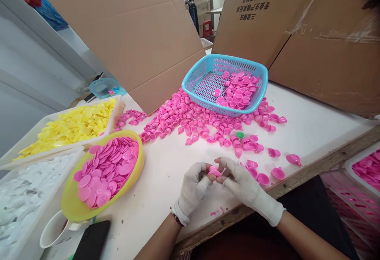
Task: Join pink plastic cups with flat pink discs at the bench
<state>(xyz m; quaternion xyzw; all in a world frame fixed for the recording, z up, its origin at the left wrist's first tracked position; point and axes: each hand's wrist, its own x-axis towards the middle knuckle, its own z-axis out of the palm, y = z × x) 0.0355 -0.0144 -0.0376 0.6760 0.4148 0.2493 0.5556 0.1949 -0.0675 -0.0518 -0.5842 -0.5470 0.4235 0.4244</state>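
Near the table's front edge, my left hand (194, 188) and my right hand (242, 179) meet, both in white gloves with bare fingertips. Between their fingertips is a small pink plastic cup (214, 170), pinched from both sides. Its underside and any second piece against it are partly hidden by my fingers. Several loose pink cups (263, 179) lie just right of my right hand. Behind my hands spreads a large heap of pink cups (175, 113), with one green piece (240, 135) among them. Flat pink discs (109, 169) fill a yellow bowl (67, 196) to the left.
A blue basket (190, 81) holding pink cups stands on the heap. Cardboard panels (142, 34) rise behind. At left are a tray of yellow pieces (77, 123), a tray of white pieces (32, 188), a mug (49, 238) and a phone (92, 241). A crate (347, 196) stands right, below the table edge.
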